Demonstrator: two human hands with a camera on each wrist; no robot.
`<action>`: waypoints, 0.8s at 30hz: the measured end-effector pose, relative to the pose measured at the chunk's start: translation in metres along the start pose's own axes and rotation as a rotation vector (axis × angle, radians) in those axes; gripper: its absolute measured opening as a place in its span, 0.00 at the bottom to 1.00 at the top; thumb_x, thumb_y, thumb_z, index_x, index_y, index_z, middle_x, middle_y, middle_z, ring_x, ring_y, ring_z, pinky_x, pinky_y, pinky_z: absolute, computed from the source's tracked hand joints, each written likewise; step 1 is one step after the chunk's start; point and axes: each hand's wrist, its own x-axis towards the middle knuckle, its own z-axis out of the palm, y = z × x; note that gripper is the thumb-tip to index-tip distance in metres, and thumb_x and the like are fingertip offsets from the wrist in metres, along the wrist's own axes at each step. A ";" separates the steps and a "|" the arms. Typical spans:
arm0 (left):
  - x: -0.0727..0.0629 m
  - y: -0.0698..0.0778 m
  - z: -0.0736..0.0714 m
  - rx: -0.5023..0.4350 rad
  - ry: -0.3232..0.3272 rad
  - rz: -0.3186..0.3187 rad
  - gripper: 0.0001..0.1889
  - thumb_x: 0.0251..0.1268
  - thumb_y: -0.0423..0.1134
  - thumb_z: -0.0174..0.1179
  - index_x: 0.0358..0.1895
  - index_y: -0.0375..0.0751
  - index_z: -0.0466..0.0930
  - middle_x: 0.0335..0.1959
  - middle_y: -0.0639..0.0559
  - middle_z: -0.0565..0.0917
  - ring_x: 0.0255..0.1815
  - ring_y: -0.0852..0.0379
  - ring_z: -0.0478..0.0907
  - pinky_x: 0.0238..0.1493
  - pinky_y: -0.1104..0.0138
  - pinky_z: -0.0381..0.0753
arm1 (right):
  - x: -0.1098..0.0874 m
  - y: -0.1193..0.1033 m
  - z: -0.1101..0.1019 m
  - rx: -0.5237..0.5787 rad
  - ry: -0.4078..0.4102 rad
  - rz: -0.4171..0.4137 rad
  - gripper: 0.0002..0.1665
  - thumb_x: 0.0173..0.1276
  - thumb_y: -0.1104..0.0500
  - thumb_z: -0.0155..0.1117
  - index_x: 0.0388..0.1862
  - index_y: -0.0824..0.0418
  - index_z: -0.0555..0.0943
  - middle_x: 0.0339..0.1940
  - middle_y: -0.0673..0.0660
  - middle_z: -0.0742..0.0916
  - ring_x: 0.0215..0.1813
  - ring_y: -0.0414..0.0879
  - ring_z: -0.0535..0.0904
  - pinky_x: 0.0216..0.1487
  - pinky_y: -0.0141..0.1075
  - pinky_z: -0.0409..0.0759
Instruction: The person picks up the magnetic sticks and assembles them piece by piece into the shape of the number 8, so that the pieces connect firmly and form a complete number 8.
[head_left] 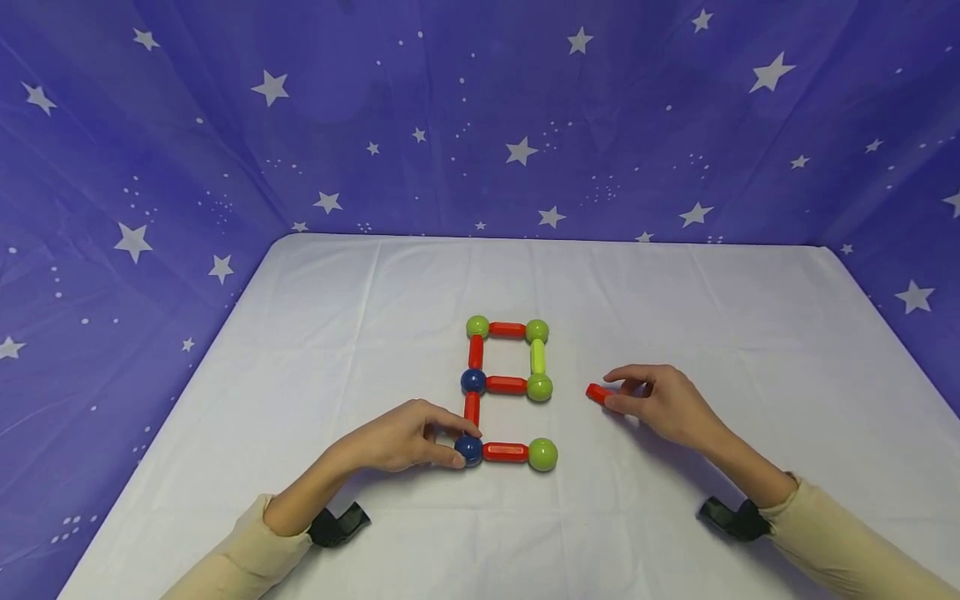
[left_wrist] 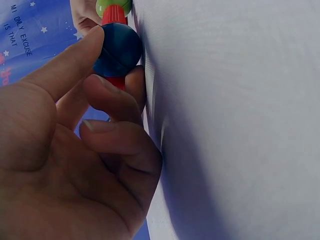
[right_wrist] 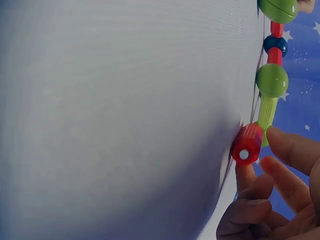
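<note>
A flat figure of magnetic rods and balls lies mid-table in the head view. My left hand (head_left: pixel 416 435) pinches its near-left blue ball (head_left: pixel 468 451) between thumb and fingers, also seen in the left wrist view. A red rod (head_left: pixel 505 452) links that ball to a green ball (head_left: pixel 543 455). Farther back, red rods and a light green rod (head_left: pixel 537 357) form a square with green balls and a second blue ball (head_left: pixel 473 381). To the figure's right, my right hand (head_left: pixel 667 404) pinches a loose red rod (right_wrist: pixel 247 145), its silvery end showing in the right wrist view.
A white cloth (head_left: pixel 360 333) covers the table. Behind it and along the sides hangs a purple-blue curtain (head_left: pixel 480 117) with stars. Black straps (head_left: pixel 341 525) are on both wrists below beige sleeves (head_left: pixel 240 550).
</note>
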 end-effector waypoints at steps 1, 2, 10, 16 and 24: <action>0.000 0.000 0.000 -0.001 0.000 -0.001 0.19 0.60 0.41 0.71 0.56 0.48 0.84 0.34 0.59 0.80 0.26 0.59 0.67 0.27 0.70 0.65 | 0.000 0.000 0.000 0.006 -0.006 0.001 0.15 0.61 0.60 0.74 0.47 0.60 0.86 0.27 0.50 0.83 0.27 0.46 0.73 0.24 0.33 0.69; 0.000 0.000 0.000 -0.001 0.002 0.000 0.19 0.60 0.41 0.71 0.56 0.48 0.84 0.34 0.59 0.80 0.26 0.59 0.67 0.27 0.70 0.65 | 0.000 0.000 0.001 0.011 -0.013 -0.001 0.15 0.61 0.61 0.74 0.47 0.60 0.86 0.27 0.50 0.83 0.27 0.46 0.73 0.23 0.34 0.69; -0.001 0.000 0.000 -0.002 0.007 0.005 0.19 0.60 0.41 0.71 0.56 0.48 0.84 0.34 0.59 0.80 0.25 0.59 0.67 0.26 0.70 0.66 | 0.003 -0.002 0.005 -0.012 -0.083 -0.028 0.20 0.61 0.60 0.73 0.53 0.63 0.85 0.28 0.48 0.84 0.29 0.45 0.75 0.26 0.34 0.72; -0.001 0.000 0.000 -0.007 0.006 0.001 0.19 0.60 0.41 0.71 0.56 0.48 0.84 0.34 0.59 0.80 0.25 0.59 0.67 0.26 0.70 0.65 | 0.003 -0.003 0.006 -0.040 -0.101 -0.026 0.20 0.62 0.61 0.71 0.54 0.62 0.85 0.29 0.48 0.85 0.28 0.44 0.74 0.24 0.34 0.71; -0.001 0.001 0.000 -0.008 0.006 -0.003 0.19 0.60 0.41 0.71 0.56 0.48 0.84 0.34 0.59 0.80 0.25 0.59 0.68 0.26 0.70 0.66 | 0.003 -0.008 0.009 -0.074 -0.103 -0.006 0.20 0.63 0.63 0.69 0.55 0.61 0.85 0.29 0.49 0.84 0.27 0.44 0.73 0.22 0.34 0.69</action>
